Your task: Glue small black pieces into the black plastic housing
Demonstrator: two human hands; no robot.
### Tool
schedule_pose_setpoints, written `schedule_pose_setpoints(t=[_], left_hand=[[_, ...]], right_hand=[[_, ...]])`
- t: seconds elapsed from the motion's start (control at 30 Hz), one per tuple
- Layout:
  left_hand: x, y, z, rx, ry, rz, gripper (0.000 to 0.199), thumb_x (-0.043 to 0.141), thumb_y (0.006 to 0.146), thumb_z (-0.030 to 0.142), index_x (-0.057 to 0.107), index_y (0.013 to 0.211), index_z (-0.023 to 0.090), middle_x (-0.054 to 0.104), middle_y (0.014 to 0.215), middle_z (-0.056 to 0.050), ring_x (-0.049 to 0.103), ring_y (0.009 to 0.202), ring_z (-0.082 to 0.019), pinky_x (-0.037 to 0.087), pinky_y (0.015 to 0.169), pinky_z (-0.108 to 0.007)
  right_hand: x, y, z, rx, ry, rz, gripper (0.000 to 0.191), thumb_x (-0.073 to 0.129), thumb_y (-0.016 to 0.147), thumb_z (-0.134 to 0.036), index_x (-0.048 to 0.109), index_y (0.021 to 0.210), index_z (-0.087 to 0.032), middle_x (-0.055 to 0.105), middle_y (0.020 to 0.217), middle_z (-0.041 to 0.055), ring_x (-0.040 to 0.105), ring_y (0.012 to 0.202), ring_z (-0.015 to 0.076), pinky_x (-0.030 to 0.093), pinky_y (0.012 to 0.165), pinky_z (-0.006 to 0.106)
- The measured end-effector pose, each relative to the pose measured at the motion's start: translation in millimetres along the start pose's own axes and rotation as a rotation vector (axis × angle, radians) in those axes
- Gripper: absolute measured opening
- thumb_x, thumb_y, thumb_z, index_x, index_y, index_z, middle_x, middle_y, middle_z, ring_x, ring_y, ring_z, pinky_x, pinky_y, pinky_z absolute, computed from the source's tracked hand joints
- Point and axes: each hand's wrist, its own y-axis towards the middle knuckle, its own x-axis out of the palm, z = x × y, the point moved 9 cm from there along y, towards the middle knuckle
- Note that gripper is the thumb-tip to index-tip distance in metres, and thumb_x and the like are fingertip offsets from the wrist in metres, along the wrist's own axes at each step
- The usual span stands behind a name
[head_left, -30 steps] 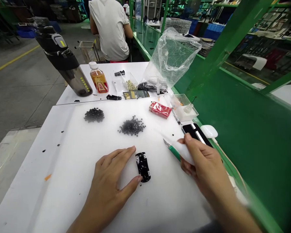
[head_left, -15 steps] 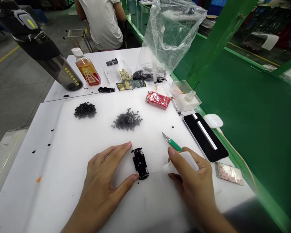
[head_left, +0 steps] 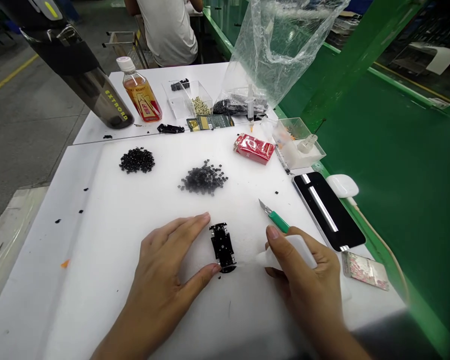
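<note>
A small black car-shaped part (head_left: 223,247) lies on the white mat, its length running away from me. My left hand (head_left: 168,267) rests beside it on the left, fingers spread, with the thumb tip at the part's near left corner. In my right hand (head_left: 303,272) is a white squeeze bottle (head_left: 300,250), its thin tip pointing left toward the part's near end. A green-handled craft knife (head_left: 278,220) lies just beyond that hand. Farther off are a pile of dark square pieces (head_left: 204,180) and a pile of shiny black pieces (head_left: 137,160).
A phone (head_left: 329,211), a white mouse-shaped device (head_left: 342,185) and a patterned card (head_left: 365,270) lie right. Behind stand a red packet (head_left: 254,148), clear boxes, a plastic bag (head_left: 273,60), a drink bottle (head_left: 141,97) and a tall flask (head_left: 86,80). A person sits beyond.
The whole view has shifted, so the table things appear slightly farther right and mostly higher. Both hands keep nearly the same pose around the black part, and the bottle stays in my right hand.
</note>
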Motion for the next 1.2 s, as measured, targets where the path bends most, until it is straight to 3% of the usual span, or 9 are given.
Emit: schedule_pose_setpoints(t=[0.4, 0.53, 0.63, 0.7, 0.77, 0.87, 0.93, 1.07, 1.2], left_hand=[[0.6, 2, 1, 0.002, -0.012, 0.006, 0.059, 0.058, 0.098, 0.049, 0.035, 0.152, 0.040, 0.050, 0.147, 0.014, 0.038, 0.132, -0.016, 0.030, 0.107, -0.031], [1.0, 3, 2, 0.023, -0.009, 0.011, 0.059, 0.057, 0.099, 0.048, 0.034, 0.153, 0.039, 0.052, 0.146, 0.012, 0.041, 0.131, -0.017, 0.032, 0.108, -0.034], [1.7, 1, 0, 0.007, -0.034, 0.002, 0.060, 0.057, 0.098, 0.049, 0.035, 0.153, 0.041, 0.052, 0.146, 0.010, 0.043, 0.130, -0.020, 0.045, 0.095, -0.034], [2.7, 0, -4, -0.037, -0.054, -0.005, 0.058, 0.056, 0.098, 0.050, 0.036, 0.152, 0.044, 0.053, 0.146, 0.010, 0.043, 0.129, -0.022, 0.050, 0.083, -0.030], [2.9, -2, -7, -0.075, -0.043, 0.001, 0.056, 0.054, 0.098, 0.051, 0.036, 0.151, 0.046, 0.053, 0.145, 0.010, 0.043, 0.129, -0.023, 0.052, 0.084, -0.031], [2.0, -2, -5, -0.048, -0.004, 0.032, 0.058, 0.054, 0.098, 0.052, 0.033, 0.152, 0.046, 0.055, 0.144, 0.010, 0.046, 0.126, -0.023, 0.048, 0.101, -0.043], [2.0, -1, -3, -0.010, 0.017, 0.052, 0.062, 0.056, 0.096, 0.051, 0.031, 0.153, 0.044, 0.056, 0.143, 0.009, 0.048, 0.123, -0.023, 0.046, 0.104, -0.044], [2.9, 0, -4, 0.024, 0.077, 0.106, 0.063, 0.056, 0.095, 0.051, 0.032, 0.153, 0.042, 0.057, 0.141, 0.008, 0.049, 0.123, -0.022, 0.044, 0.101, -0.042], [6.2, -2, -7, 0.030, 0.105, 0.140, 0.063, 0.056, 0.094, 0.051, 0.033, 0.153, 0.042, 0.056, 0.143, 0.009, 0.048, 0.127, -0.022, 0.041, 0.098, -0.039]], right_hand=[[-3, 1, 4, 0.024, -0.020, -0.005, 0.053, 0.077, 0.076, -0.063, 0.057, 0.067, -0.015, 0.042, 0.058, -0.0007, 0.043, 0.052, 0.0099, 0.042, 0.048, 0.022], [-4, 3, 7, 0.055, 0.023, 0.021, 0.051, 0.079, 0.075, -0.058, 0.052, 0.066, -0.016, 0.042, 0.060, -0.0005, 0.045, 0.054, 0.0104, 0.046, 0.046, 0.021], [-7, 4, 2, 0.042, 0.213, 0.030, 0.055, 0.082, 0.072, -0.052, 0.039, 0.065, -0.019, 0.037, 0.057, -0.0031, 0.039, 0.048, 0.0089, 0.040, 0.039, 0.020], [-10, 7, -13, -0.027, 0.295, 0.007, 0.051, 0.078, 0.076, -0.053, 0.039, 0.070, -0.020, 0.029, 0.053, -0.0066, 0.031, 0.042, 0.0079, 0.031, 0.035, 0.020], [-16, 15, -36, -0.155, 0.166, 0.001, 0.039, 0.068, 0.086, -0.058, 0.054, 0.087, -0.021, 0.034, 0.053, -0.0063, 0.038, 0.044, 0.0107, 0.037, 0.040, 0.023], [-14, 34, -79, -0.406, -0.340, 0.002, 0.045, 0.058, 0.094, -0.057, 0.061, 0.124, -0.024, 0.064, 0.076, 0.0023, 0.062, 0.070, 0.0186, 0.051, 0.065, 0.032], [-3, 52, -99, -0.535, -0.627, -0.012, 0.038, 0.061, 0.093, -0.049, 0.065, 0.120, -0.023, 0.069, 0.093, 0.0042, 0.065, 0.082, 0.0205, 0.050, 0.074, 0.035], [18, 80, -104, -0.614, -0.881, -0.073, 0.018, 0.063, 0.089, -0.032, 0.064, 0.099, -0.017, 0.070, 0.089, 0.0061, 0.066, 0.081, 0.0232, 0.050, 0.074, 0.036], [9, 82, -102, -0.663, -0.919, -0.115, 0.048, 0.063, 0.085, -0.025, 0.056, 0.131, -0.011, 0.072, 0.110, 0.0110, 0.070, 0.098, 0.0244, 0.055, 0.085, 0.038]])
